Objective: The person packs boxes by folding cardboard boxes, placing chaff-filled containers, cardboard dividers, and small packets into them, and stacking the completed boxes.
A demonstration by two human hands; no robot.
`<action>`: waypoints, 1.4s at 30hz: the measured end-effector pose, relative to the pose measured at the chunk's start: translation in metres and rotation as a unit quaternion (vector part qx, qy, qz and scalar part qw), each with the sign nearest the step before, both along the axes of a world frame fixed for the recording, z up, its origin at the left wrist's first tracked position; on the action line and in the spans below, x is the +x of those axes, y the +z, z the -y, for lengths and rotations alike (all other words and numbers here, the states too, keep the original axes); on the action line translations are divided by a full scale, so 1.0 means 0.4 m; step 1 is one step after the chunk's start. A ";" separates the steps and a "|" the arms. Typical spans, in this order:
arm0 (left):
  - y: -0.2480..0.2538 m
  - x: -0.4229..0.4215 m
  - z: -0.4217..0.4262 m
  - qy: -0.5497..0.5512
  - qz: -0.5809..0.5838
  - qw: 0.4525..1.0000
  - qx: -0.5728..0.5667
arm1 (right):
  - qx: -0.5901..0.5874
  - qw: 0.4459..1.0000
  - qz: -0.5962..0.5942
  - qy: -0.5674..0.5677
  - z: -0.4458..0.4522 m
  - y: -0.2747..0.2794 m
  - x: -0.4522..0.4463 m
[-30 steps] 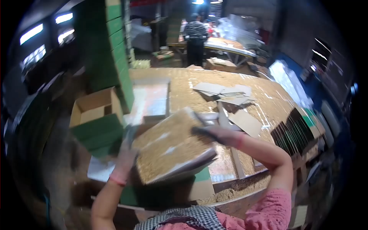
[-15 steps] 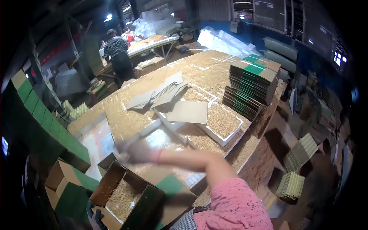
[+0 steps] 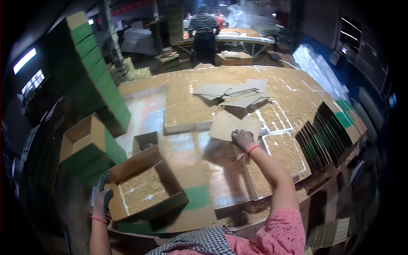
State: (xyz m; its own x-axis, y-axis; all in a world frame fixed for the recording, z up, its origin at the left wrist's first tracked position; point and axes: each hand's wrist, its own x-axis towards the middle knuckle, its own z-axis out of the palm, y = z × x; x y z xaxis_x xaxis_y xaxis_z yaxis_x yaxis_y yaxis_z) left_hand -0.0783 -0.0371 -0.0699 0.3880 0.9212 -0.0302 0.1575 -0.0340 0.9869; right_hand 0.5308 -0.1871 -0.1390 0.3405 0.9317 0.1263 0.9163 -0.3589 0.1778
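While gripping the left wall of an open cardboard box, brown inside and green outside (image 3: 171, 177), with the thinly gloved, dark-fingered left hand (image 3: 105, 195), leaning over a broad worktable. Inside that box, a flat, sawdust-coated layer (image 3: 138, 187) with small white patches and a white strip along its left side. Beneath the box and out to its right, a flat piece of brown cardboard with a wide green band (image 3: 198, 198). To its left, another open brown-and-green box (image 3: 112, 146). Reaching farther out with the likewise gloved right hand (image 3: 243, 139), bending its fingers over the near edge of a flat grey-brown cardboard sheet (image 3: 225, 125) and touching it; cannot tell whether pinching it. Right of that forearm, a white-edged rectangle of sawdust (image 3: 282, 155), then, at the table's right, a row of dark, green-marked folded cardboard (image 3: 327, 131). Past the sheet, several loose grey cardboard sheets (image 3: 242, 95) lying overlapped on a sawdust-covered surface (image 3: 182, 97). Off to the left, a tall stack of green boxes (image 3: 95, 76). Beyond the worktable, translucent plastic sheeting (image 3: 318, 72) at right and, farthest, a person in a dark patterned top (image 3: 205, 25) at another table (image 3: 250, 38).
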 end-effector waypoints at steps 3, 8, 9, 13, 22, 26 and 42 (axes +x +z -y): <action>0.095 0.042 0.093 -0.045 0.016 0.997 0.054 | -0.015 0.996 0.062 -0.065 -0.059 0.110 -0.070; 0.006 0.032 0.024 -0.032 0.119 0.992 -0.028 | 0.366 0.882 -0.065 0.289 -0.151 0.451 -0.563; -0.012 0.040 0.007 -0.011 0.139 0.990 -0.012 | 0.368 0.834 -0.198 0.361 -0.179 0.407 -0.652; 0.000 -0.001 0.024 -0.023 0.331 0.929 -0.162 | 0.131 0.742 -0.078 0.653 -0.115 0.239 -0.887; 0.096 0.041 0.064 0.053 -0.147 0.965 0.210 | 0.202 0.780 -0.463 0.370 -0.397 0.290 -0.722; 0.093 0.066 0.052 -0.031 -0.335 0.908 0.249 | 0.143 0.908 -0.306 0.248 -0.695 0.075 -0.624; 0.043 0.063 0.018 -0.016 -0.012 0.998 0.055 | 0.201 0.829 -0.218 0.473 -0.429 0.355 -0.684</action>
State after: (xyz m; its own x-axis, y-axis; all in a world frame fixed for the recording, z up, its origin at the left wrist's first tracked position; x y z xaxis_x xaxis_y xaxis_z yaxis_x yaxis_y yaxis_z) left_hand -0.0533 -0.0445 -0.0526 0.4175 0.9067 0.0607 0.1775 -0.1469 0.9731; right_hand 0.2571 -0.0154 0.0031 -0.4248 0.7203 0.5483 0.7669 0.6082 -0.2048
